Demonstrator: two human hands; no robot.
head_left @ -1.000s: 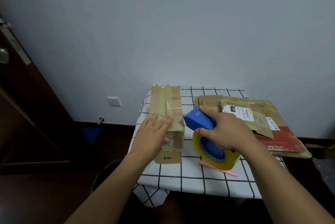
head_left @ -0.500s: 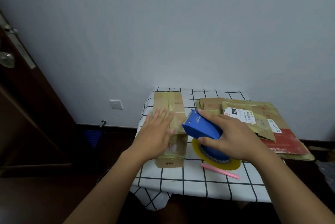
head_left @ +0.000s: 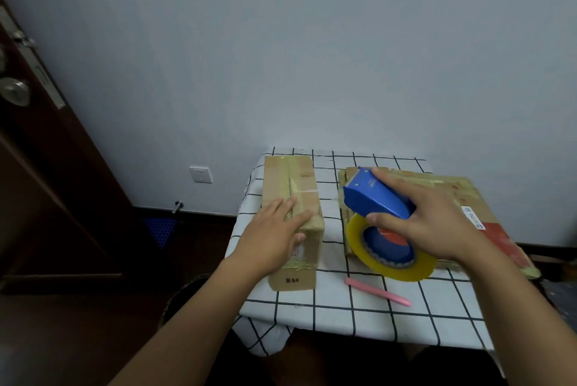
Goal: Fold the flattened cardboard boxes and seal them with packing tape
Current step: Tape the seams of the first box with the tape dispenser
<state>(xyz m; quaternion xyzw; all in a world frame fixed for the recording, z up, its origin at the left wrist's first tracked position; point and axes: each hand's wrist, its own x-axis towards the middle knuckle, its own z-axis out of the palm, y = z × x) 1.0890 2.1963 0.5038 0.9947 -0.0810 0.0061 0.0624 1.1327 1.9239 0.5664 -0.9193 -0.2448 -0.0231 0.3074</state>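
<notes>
Two hands busy: left hand [head_left: 274,237] flat on box [head_left: 290,179], right hand [head_left: 418,223] grips tape dispenser [head_left: 377,201]; pink cutter [head_left: 377,291] nearby

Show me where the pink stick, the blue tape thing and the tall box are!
pink stick [head_left: 378,291]: head view, middle of its length, on the tablecloth.
blue tape dispenser [head_left: 373,196]: head view, its blue top cover.
folded cardboard box [head_left: 285,178]: head view, its taped top face.

You are facing a plain grey-white wall [head_left: 312,42] with a socket [head_left: 200,174] low on it. A dark wooden door [head_left: 46,167] is standing at your left, its knob [head_left: 14,91] catching light. A checked cloth [head_left: 359,307] is covering the table above the dark floor [head_left: 62,338].
</notes>
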